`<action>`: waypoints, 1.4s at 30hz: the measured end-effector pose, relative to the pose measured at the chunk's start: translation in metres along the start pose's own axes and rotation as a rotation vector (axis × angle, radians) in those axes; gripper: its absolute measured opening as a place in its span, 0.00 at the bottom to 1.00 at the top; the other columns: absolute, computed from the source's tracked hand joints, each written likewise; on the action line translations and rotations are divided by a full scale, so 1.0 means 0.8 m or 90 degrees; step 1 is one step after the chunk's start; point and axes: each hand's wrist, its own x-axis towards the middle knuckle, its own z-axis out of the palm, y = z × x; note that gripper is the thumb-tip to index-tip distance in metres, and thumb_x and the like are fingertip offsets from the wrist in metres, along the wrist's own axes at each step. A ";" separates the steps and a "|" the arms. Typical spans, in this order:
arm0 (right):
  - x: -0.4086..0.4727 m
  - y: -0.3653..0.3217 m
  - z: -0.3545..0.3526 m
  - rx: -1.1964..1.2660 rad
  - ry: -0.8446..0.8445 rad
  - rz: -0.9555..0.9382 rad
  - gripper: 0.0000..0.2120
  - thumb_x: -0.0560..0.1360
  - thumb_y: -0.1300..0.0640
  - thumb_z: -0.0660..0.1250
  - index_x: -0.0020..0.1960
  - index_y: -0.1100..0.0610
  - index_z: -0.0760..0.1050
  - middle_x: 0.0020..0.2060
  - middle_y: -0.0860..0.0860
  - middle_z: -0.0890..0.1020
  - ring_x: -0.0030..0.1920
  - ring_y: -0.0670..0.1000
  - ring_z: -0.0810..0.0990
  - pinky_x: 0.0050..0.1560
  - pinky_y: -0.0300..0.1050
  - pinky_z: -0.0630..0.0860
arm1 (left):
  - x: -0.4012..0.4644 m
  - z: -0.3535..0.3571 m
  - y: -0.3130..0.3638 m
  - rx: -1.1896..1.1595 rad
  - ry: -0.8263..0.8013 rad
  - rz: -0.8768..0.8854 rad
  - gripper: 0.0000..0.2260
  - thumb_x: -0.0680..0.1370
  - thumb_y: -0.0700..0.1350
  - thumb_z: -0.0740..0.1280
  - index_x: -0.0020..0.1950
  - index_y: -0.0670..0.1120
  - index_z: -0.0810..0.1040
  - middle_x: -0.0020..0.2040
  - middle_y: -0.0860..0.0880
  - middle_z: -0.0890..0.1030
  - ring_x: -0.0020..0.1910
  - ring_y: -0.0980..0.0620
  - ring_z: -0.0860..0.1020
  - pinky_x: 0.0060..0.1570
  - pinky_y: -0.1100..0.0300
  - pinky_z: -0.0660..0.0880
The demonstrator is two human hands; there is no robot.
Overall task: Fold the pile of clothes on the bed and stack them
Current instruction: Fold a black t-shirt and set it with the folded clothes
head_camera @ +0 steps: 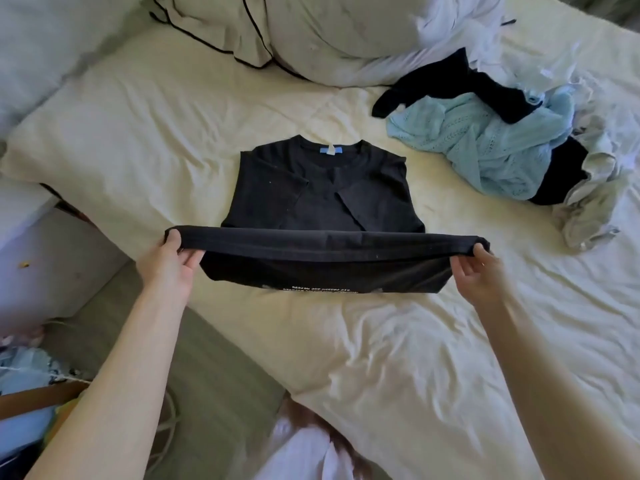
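Note:
A black T-shirt (322,192) lies on the cream bedsheet (156,140) with its collar pointing away from me and both sleeves folded in over the body. Its bottom hem is lifted off the bed and stretched taut between my hands. My left hand (169,261) pinches the hem's left corner, and my right hand (481,271) pinches the right corner. White print shows upside down on the raised underside. A pile of unfolded clothes sits at the right: a light blue knit (485,143), a black garment (485,88) and a grey one (588,202).
White pillows with black piping (294,32) are heaped at the head of the bed. The bed's left edge drops to a grey-green floor (214,368), with a white cabinet (52,265) and clutter at the far left.

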 end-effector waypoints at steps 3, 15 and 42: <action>0.029 -0.013 0.044 0.030 0.006 -0.008 0.07 0.81 0.60 0.56 0.46 0.56 0.71 0.43 0.51 0.79 0.46 0.48 0.79 0.35 0.37 0.79 | 0.039 0.045 0.017 -0.009 -0.023 0.004 0.05 0.79 0.37 0.63 0.54 0.39 0.73 0.49 0.43 0.78 0.44 0.50 0.80 0.39 0.58 0.81; 0.153 -0.005 0.173 0.015 0.132 0.031 0.05 0.80 0.60 0.58 0.54 0.57 0.71 0.48 0.52 0.78 0.52 0.52 0.77 0.33 0.40 0.79 | 0.172 0.168 0.025 0.035 0.046 -0.088 0.01 0.77 0.32 0.64 0.46 0.37 0.73 0.48 0.38 0.78 0.43 0.44 0.80 0.36 0.53 0.81; 0.271 0.155 0.214 -1.263 -0.417 -0.624 0.24 0.79 0.52 0.60 0.73 0.54 0.63 0.74 0.56 0.61 0.74 0.58 0.57 0.72 0.60 0.53 | 0.270 0.256 -0.153 1.271 -0.508 0.644 0.24 0.81 0.55 0.49 0.77 0.54 0.52 0.78 0.49 0.49 0.76 0.44 0.46 0.71 0.38 0.44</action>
